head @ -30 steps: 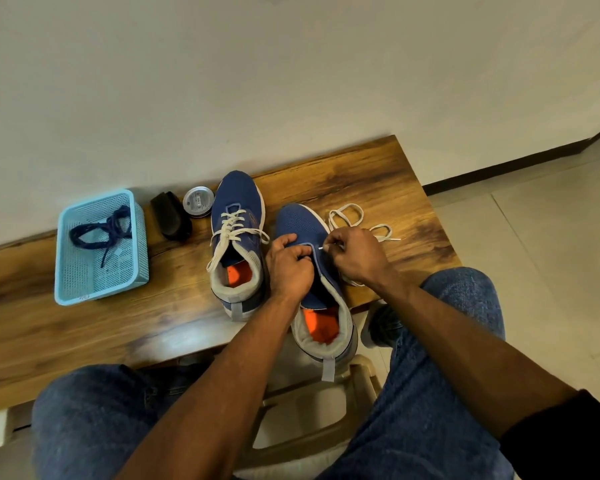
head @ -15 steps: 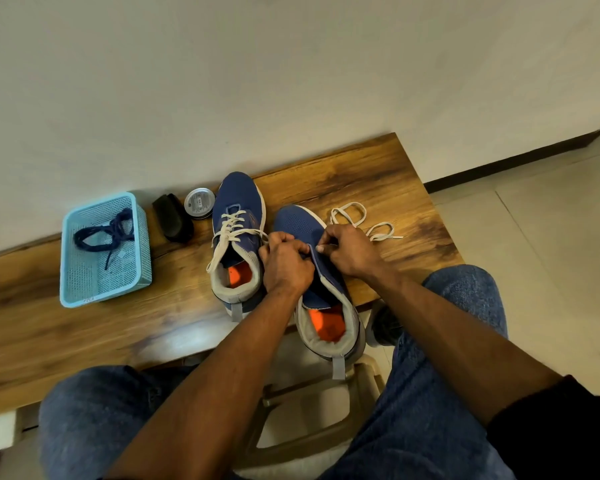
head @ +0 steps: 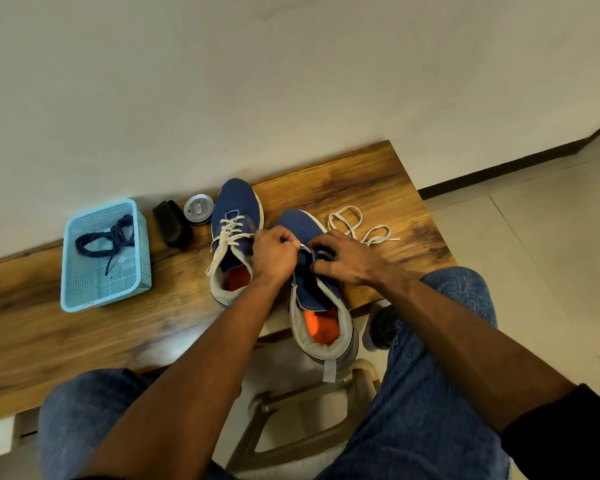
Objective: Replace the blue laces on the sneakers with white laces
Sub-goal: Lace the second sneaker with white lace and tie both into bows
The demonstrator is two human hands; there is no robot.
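Lace tip now passed to left hand, grip pinching white lace; right hand clamps blue mesh sneaker, frame centre. Threading advances.

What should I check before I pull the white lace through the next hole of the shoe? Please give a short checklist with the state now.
1. Lace tip held: left hand pinches the white lace at its tip: ok.
2. Shoe steadied: right hand rests on the right shoe: ok.
3. Loose lace free of knots: lies in open loops on the bench: ok.
4. Next hole aligned: hidden by the fingers: cannot tell.
5. Shoe fully on the bench: its heel hangs over the edge: not ok.
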